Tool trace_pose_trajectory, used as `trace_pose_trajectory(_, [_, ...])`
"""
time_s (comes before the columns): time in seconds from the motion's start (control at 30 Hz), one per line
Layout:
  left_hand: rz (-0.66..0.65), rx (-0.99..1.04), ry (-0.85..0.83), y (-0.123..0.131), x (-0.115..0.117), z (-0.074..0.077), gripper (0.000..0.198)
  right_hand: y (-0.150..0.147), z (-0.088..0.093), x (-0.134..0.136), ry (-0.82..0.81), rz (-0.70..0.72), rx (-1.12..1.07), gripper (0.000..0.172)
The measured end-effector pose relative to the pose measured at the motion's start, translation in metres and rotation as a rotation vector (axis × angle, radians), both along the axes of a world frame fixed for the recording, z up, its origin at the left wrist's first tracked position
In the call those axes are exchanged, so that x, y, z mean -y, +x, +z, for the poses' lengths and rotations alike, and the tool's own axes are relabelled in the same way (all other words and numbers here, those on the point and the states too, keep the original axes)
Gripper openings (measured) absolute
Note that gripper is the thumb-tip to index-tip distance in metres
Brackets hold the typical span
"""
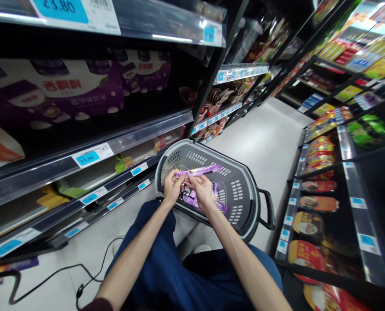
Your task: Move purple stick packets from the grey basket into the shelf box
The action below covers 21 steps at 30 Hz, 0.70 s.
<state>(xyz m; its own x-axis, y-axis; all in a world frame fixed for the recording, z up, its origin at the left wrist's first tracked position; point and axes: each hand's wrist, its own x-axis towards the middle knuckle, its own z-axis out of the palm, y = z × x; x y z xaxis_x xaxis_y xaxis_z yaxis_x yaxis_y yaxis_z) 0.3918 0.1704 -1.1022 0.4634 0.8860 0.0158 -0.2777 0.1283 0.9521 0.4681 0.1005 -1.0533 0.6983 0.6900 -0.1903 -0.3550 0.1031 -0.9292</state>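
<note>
Hands: 2, both the person's own, both over the basket.
- Left hand point(173, 186): fingers curled shut, pinching the left end of one long purple foil snack packet point(201, 170).
- Right hand point(202, 190): fingers also curled in, gripping the same packet from the near side, close to its middle. The hands are almost touching.

The packet is held level, just above the basket's open top, lengthwise left to right.

Basket: 1 grey oval plastic shopping basket point(244, 190) with perforated walls, standing on the pale floor right in front of the knees. 1 black loop handle point(270, 209) sticks out on its right side.

Inside the basket, under the hands, lie more purple packets point(221, 206). At least 2 show. The exact count can't be told because the hands cover the pile.

Around it:
- Navy trousers point(166, 268), the person crouched low.
- 1 black cable point(49, 276) loops over the floor at the left.
- The left black shelving point(211, 73) carries 2 purple drink cartons point(65, 93) on an upper level.
- A blue-white price label reading 11.50 point(91, 155) sits on the rail below them.
- The right shelving point(348, 172) holds rows of red and yellow round-lidded packs point(318, 203), too blurred to count.
</note>
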Motion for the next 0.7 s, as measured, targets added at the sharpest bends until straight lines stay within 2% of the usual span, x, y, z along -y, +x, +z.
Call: trace_pose_trajectory(0.7, [0.010, -0.010, 0.024, 0.0010, -0.0012, -0.0017, 0.032, 0.0010, 0.0001, -0.0011, -0.009, 0.017, 0.005, 0.046])
